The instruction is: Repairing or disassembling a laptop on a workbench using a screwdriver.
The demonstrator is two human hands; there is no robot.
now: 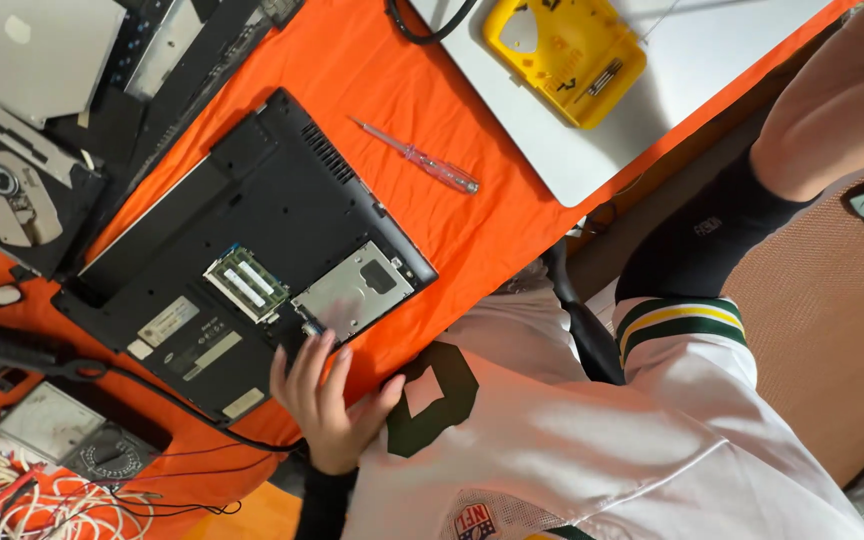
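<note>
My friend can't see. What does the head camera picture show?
A hand rests its fingertips on an upside-down black laptop whose bottom is open, showing green memory sticks and a silver drive. The laptop lies on an orange cloth, with a clear pink screwdriver and a yellow case nearby.
</note>
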